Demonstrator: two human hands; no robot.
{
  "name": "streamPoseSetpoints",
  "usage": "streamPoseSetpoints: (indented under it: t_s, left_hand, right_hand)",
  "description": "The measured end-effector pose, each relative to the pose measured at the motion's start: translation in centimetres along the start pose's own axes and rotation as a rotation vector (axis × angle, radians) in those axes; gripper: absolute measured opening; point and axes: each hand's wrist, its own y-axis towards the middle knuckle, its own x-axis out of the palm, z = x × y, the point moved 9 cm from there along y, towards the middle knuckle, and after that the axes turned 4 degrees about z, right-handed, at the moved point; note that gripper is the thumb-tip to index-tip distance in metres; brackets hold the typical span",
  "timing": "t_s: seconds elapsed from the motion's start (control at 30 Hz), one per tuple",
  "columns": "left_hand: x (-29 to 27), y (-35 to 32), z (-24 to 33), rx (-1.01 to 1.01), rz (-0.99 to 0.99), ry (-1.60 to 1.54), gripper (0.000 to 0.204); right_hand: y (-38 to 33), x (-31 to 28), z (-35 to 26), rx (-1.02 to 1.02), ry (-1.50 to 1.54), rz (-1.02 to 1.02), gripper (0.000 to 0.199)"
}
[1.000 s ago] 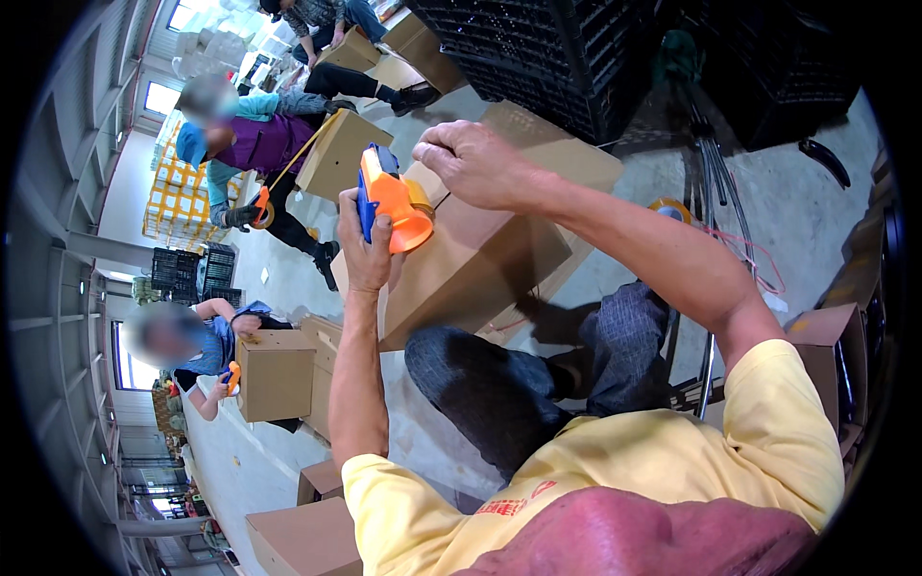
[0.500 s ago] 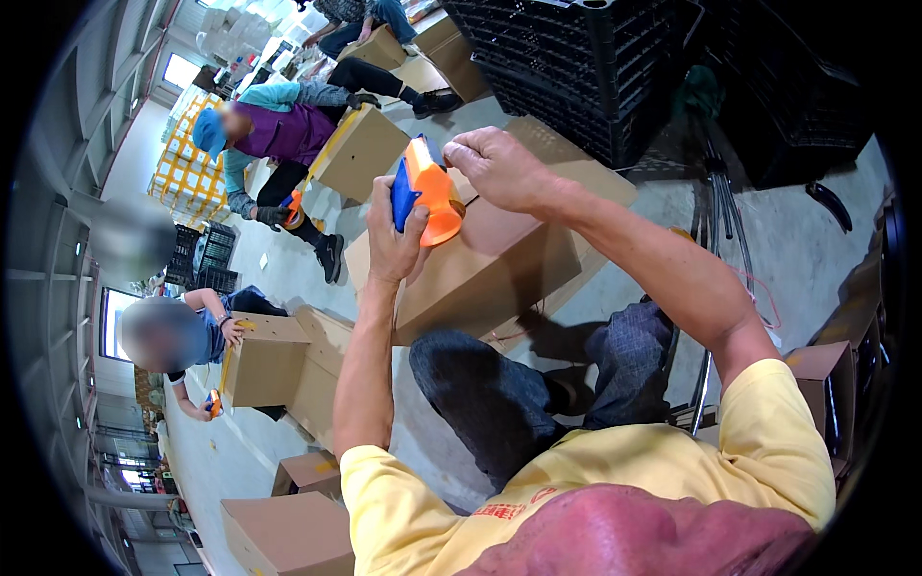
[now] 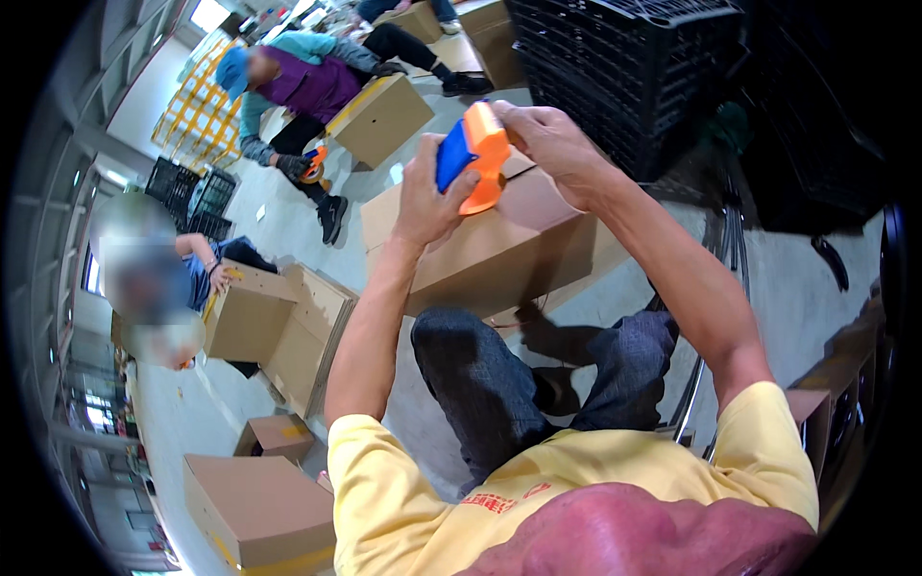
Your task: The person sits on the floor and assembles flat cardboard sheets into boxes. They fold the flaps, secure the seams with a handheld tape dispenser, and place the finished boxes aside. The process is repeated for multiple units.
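My left hand (image 3: 424, 200) grips an orange and blue tape dispenser (image 3: 488, 152), thumb on its near side, holding it up in front of me. At the dispenser's far right end is my right hand (image 3: 559, 146), its fingers curled in a pinch against the edge; what lies between those fingertips is hidden. Below both hands a brown cardboard box (image 3: 499, 261) stands on the floor, just beyond my knees.
Black plastic crates (image 3: 624, 86) rise at the far right, with metal rods (image 3: 735, 230) beside them. To the left, a co-worker in a purple vest (image 3: 298, 82) sits by a box (image 3: 379, 120) with another dispenser. Further cartons (image 3: 259, 499) stand at the lower left.
Both my hands and the dispenser have moved right and slightly up in the picture. The dispenser has turned, showing more of its orange side. The surroundings have shifted as the view swung.
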Motion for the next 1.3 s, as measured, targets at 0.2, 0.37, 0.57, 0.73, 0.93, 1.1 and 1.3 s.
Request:
streamPoseSetpoints:
  t_s: [0.2, 0.37, 0.57, 0.73, 0.93, 1.1, 1.3]
  left_hand:
    - [0.1, 0.2, 0.5, 0.012, -0.009, -0.005, 0.063]
    - [0.2, 0.3, 0.8, 0.046, -0.007, -0.002, 0.066]
    - [1.0, 0.7, 0.0, 0.043, -0.034, 0.066, 0.061]
    - [1.9, 1.8, 1.7, 0.157, -0.035, 0.089, 0.065]
    - [3.9, 2.8, 3.8, 0.136, -0.298, 0.256, 0.071]
    - [4.6, 4.3, 5.3, 0.096, -0.501, 0.436, 0.065]
    - [4.0, 4.5, 3.8, 0.108, -0.639, 0.532, 0.062]
  right_hand:
    - [0.4, -0.3, 0.9, 0.005, 0.128, -0.065, 0.033]
    - [0.5, -0.6, 2.1, -0.012, 0.201, -0.12, 0.028]
    - [0.7, -1.8, 2.2, -0.067, 0.0, -0.106, 0.027]
    - [0.8, -3.5, 2.0, -0.091, -0.037, 0.07, 0.029]
    - [1.0, -7.1, 1.1, -0.132, -0.25, 0.139, 0.031]
    - [3.0, -11.1, 2.4, -0.176, -0.327, 0.281, 0.031]
    - [4.3, -21.3, 4.2, -0.141, -0.456, 0.361, 0.034]
